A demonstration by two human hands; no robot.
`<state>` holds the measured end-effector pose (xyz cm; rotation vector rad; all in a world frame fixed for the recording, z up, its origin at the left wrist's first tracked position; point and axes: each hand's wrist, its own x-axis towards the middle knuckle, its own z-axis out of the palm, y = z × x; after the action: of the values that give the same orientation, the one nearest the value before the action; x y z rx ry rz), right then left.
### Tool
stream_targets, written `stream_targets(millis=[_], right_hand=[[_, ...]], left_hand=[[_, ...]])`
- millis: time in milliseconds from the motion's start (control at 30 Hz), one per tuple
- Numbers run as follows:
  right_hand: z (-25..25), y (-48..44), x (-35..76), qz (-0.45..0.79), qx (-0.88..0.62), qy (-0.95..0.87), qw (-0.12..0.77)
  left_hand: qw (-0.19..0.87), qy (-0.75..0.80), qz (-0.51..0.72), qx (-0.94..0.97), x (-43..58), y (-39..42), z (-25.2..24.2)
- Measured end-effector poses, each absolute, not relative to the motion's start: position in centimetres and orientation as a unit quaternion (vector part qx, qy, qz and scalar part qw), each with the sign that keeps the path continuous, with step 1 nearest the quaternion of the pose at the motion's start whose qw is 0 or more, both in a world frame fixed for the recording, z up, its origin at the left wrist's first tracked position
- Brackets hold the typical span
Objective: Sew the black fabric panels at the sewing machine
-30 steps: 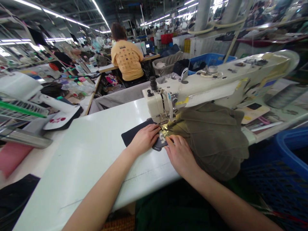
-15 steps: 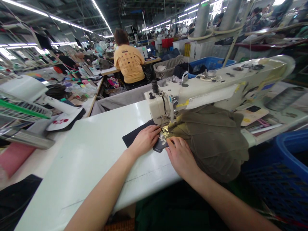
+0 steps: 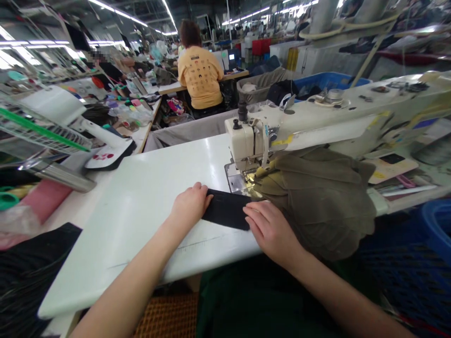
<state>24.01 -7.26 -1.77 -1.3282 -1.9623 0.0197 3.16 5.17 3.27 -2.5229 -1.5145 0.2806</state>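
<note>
A strip of black fabric (image 3: 227, 209) is stretched between my two hands, in front of the sewing machine (image 3: 243, 143). My left hand (image 3: 190, 202) grips its left end with curled fingers, above the white table. At its right end, my right hand (image 3: 269, 225) pinches the fabric between thumb and fingers. The metal needle plate (image 3: 237, 181) shows bare beside the lit presser foot (image 3: 249, 178), just beyond the strip. Olive-brown gathered fabric (image 3: 317, 197) lies bunched under the machine arm, right of my right hand.
The white tabletop (image 3: 148, 188) stretches to the left. A white desk fan (image 3: 56, 105) and a steel cylinder (image 3: 58, 171) stand at far left, with black fabric (image 3: 31, 272) below. A blue basket (image 3: 405, 263) is at the right. A person in a yellow shirt (image 3: 200, 77) sits ahead.
Both hands have drawn the black fabric out from under the presser foot toward me. My left hand has moved left and the strip is now turned and stretched between the hands.
</note>
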Motion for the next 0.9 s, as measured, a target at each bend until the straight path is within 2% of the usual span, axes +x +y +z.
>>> stream_targets(millis=[200,333,433,533,900], right_hand=[[-3.0,-7.4,23.9,0.024,-0.526,-0.791,0.312],[-3.0,-7.0,24.1,0.029,-0.544,-0.785,0.294],[-2.6,-7.0,24.1,0.019,-0.541,-0.791,0.285],[-2.2,-6.9,24.0,0.014,-0.544,-0.791,0.279],[-2.5,-5.9,24.9,-0.034,-0.575,-0.775,0.259]], left_hand=[[0.121,-0.551,0.121,-0.816,2.9,3.0,3.3],[0.133,-0.505,0.058,-0.851,4.2,2.8,3.0],[0.074,-0.352,-0.043,-0.932,6.1,2.5,1.7],[0.010,-0.246,-0.088,-0.965,7.7,2.4,-0.2],[-0.102,-0.204,-0.122,-0.966,7.8,4.1,-0.2]])
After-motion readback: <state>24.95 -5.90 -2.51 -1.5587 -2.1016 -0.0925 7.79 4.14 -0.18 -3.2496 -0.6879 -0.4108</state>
